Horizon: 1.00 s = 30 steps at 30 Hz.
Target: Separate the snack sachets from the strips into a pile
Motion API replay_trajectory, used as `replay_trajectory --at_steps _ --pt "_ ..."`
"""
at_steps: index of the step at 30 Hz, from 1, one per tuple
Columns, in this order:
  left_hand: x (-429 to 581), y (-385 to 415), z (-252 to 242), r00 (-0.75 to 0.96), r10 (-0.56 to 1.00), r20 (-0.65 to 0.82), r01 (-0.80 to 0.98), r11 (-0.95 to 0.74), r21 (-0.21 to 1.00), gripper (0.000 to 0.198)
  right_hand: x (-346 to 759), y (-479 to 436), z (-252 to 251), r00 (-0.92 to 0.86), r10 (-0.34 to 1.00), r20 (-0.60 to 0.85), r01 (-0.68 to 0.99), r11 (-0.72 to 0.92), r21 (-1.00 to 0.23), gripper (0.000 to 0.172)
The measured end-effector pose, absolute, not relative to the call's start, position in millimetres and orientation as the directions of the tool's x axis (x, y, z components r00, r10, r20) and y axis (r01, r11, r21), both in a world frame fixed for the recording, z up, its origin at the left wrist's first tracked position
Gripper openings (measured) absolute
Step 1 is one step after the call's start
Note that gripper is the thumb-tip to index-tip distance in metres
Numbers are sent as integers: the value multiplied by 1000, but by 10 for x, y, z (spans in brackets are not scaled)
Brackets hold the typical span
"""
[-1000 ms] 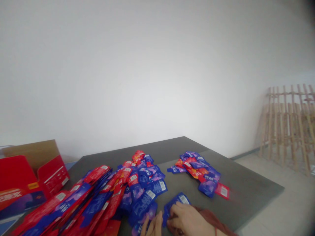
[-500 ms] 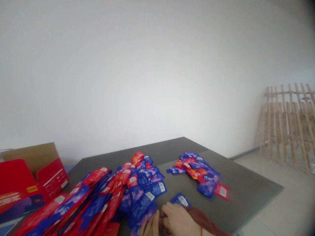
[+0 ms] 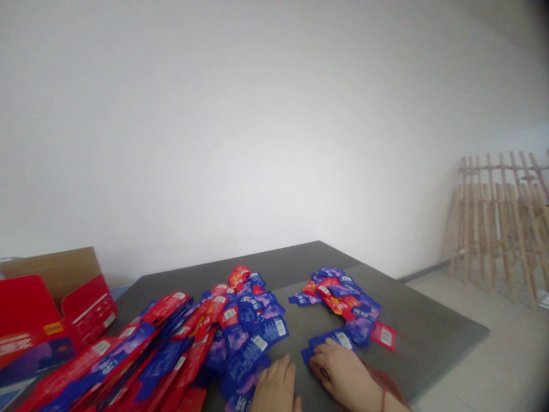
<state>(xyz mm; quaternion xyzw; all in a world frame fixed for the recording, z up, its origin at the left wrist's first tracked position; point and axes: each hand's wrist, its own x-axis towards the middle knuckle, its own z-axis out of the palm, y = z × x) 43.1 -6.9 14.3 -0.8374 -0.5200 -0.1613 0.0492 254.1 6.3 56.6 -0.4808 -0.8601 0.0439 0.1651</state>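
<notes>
My right hand (image 3: 341, 375) has its fingers closed on a flat blue packet (image 3: 332, 339) with a white barcode, just above the dark table. To its left, my left hand (image 3: 275, 384) rests with fingers stretched out beside the near end of a heap of blue and red packets (image 3: 246, 320). Its fingertips lie close to a blue-purple packet (image 3: 256, 377); whether they touch it I cannot tell. Beyond my right hand lies a second, smaller pile of blue and red packets (image 3: 343, 294), with a red one (image 3: 383, 336) at its near right end.
Long overlapping rows of red and blue packets (image 3: 141, 349) cover the table's left side. Behind them stands an open red box (image 3: 30, 312) with a brown inner flap. The dark table (image 3: 429, 332) ends at the right, above a pale floor. Wooden racks (image 3: 500, 223) lean against the wall.
My right hand has moved right and away from my left hand, carrying the blue packet toward the smaller pile. My left hand has shifted slightly right, and its fingers now lie flatter.
</notes>
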Motion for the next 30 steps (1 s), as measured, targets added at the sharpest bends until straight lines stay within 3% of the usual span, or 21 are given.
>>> replay_trajectory --at_steps 4,8,10,15,18,21,24,26,30 --pt "801 76 396 486 850 202 817 -524 239 63 2678 136 689 -359 888 289 863 433 -260 26" --pt "918 153 418 536 820 202 771 -573 279 48 2864 169 736 -131 958 255 958 188 -216 28" --pt "882 167 351 582 789 197 764 -613 201 39 2879 122 714 -158 959 237 954 211 -215 27" --pt "771 80 216 637 763 106 769 -621 -149 39 2765 15 718 -341 912 229 852 403 -333 24" --pt "728 -27 393 581 813 42 807 -568 -159 36 2770 50 827 -326 915 238 802 401 -443 34" --pt "640 -65 674 491 869 54 871 -491 -14 36 2856 95 970 -264 898 351 752 419 -508 38" --pt "518 31 789 344 931 122 878 -365 309 32 2918 81 1064 -213 873 439 724 443 -529 36" --pt "460 147 731 289 954 82 816 -291 500 29 2888 49 1068 -221 868 445 705 457 -542 34" --pt "425 311 560 306 952 -31 769 -227 598 26 2649 38 920 -352 846 400 700 522 -488 25"
